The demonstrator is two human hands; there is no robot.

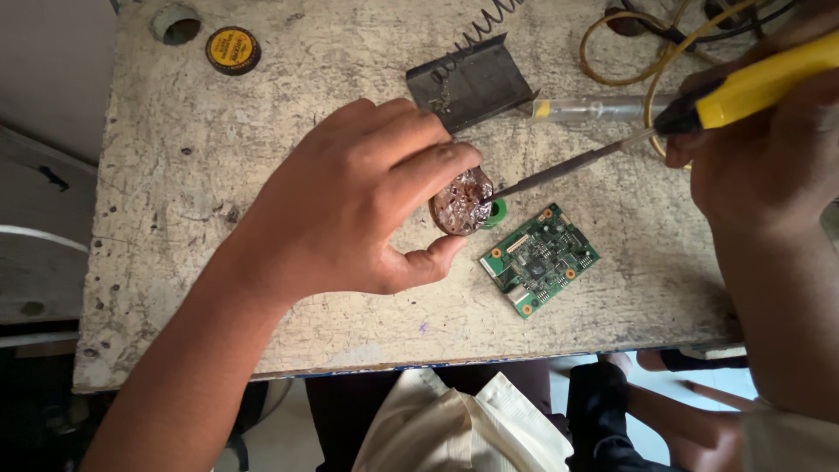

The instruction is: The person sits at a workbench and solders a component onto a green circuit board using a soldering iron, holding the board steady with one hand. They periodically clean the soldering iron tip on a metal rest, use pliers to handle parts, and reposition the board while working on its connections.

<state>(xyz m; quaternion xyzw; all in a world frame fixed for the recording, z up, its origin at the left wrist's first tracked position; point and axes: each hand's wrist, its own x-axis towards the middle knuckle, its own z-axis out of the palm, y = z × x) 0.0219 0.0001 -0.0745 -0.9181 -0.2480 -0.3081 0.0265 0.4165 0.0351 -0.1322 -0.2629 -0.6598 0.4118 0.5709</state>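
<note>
My left hand (350, 205) grips a small round tin (461, 203) of brownish, shiny paste between thumb and fingers, tilted up off the worn tabletop (175, 175). My right hand (760, 149) holds a yellow-handled soldering iron (743, 92); its dark metal tip (524, 185) touches the paste in the tin. A small green roll (498, 211) peeks from behind the tin. A green circuit board (538, 260) lies flat just right of the tin, below the iron's tip.
A folded metal iron stand (472, 83) with a coil spring sits at the back. A round yellow-and-black tin (232, 50) lies at the far left. Yellow and black cables (629, 44) loop at the back right. A clear-handled tool (594, 108) lies beneath the iron.
</note>
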